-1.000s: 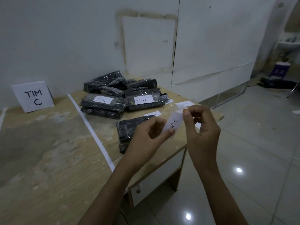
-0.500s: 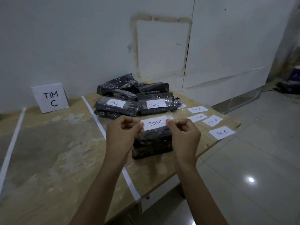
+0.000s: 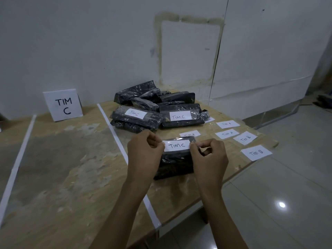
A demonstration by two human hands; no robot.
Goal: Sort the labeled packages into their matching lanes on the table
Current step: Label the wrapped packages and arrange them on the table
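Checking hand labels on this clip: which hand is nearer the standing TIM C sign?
Left. The left hand pinches the label's left end, on the side toward the sign; the right hand holds the opposite end, farther away.

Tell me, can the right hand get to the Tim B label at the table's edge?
Probably yes: the Tim B label lies uncovered beside the right hand, though that hand is pinching the TIM C label.

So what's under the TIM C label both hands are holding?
A black wrapped package lies on the table under the TIM C label, which the left hand and right hand pinch at its ends. Whether the label is stuck down is unclear.
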